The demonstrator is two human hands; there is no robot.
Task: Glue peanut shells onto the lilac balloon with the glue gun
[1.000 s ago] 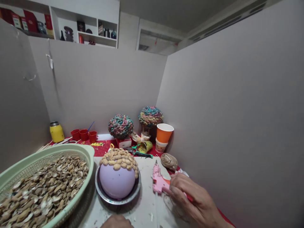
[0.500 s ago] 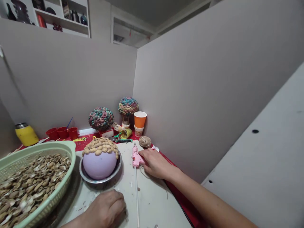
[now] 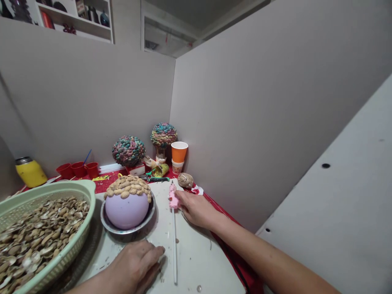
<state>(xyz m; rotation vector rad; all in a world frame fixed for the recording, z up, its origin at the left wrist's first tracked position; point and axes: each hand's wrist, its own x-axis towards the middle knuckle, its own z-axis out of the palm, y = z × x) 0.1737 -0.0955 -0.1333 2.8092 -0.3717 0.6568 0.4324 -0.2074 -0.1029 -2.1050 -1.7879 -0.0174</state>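
My right hand is closed around the handle of a pink hot glue gun, which points away from me. A long white glue stick trails from its back end over the pale board. My left hand rests on the board near me, loosely bent with the forefinger stretched out, and nothing shows in it. Ahead of that hand a lilac balloon sits in a metal bowl. Rows of peanut shells cover the balloon's top.
At left stands a green basket heaped with peanut shells. Two coloured shell-covered balls, red cups, an orange paper cup, pliers and a twine ball line the back. Grey panels enclose the table.
The fingers of my left hand have loosened from a fist, with the forefinger now extended. My right hand has closed further round the glue gun's handle. The view has shifted slightly.
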